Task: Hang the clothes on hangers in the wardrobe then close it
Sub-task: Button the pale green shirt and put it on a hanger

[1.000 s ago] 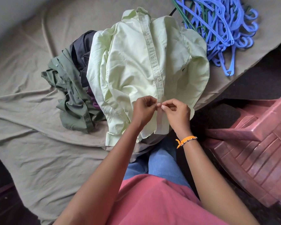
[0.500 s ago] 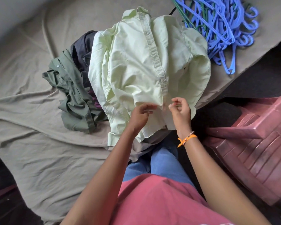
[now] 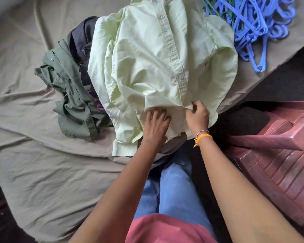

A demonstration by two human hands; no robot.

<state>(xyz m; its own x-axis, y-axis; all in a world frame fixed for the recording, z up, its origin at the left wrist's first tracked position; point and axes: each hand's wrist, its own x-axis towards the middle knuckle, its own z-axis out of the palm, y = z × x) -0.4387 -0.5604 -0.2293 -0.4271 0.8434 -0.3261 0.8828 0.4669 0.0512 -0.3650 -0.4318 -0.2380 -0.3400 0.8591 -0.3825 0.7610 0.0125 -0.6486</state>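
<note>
Denim-clad legs (image 3: 172, 186) and a pink top (image 3: 165, 228) are seen nearest the camera, at the edge of a bed covered by a wrinkled khaki sheet (image 3: 42, 172). To the right, just beside the legs, a maroon plastic chair (image 3: 274, 165) is tipped against the dark floor. An orange band and a beaded thread (image 3: 203, 135) are worn at the right wrist.

The pale green shirt (image 3: 158, 67) is spread buttoned-side up on the bed, its collar pointing away, its lower hem reaching the bed edge. The left hand (image 3: 156, 125) is laid on the lower front of the shirt, fingers bent and their tips tucked under a raised fold of cloth; whether cloth is actually gripped cannot be told. The right hand (image 3: 197, 116) is closed on the bottom end of the button placket, the fabric being pinched between thumb and fingers. A folded cuff (image 3: 125, 148) is seen at the shirt's lower left.

Left of the shirt and partly covered by it, an olive green shirt (image 3: 74, 102) is crumpled, with a dark navy garment (image 3: 79, 41) and a glimpse of purple cloth (image 3: 98, 104) beneath. Farther back on the right, a tangled heap of blue plastic hangers (image 3: 256, 28) is piled on the sheet, a few green ones (image 3: 207, 7) mixed in. No writing or labels can be read.
</note>
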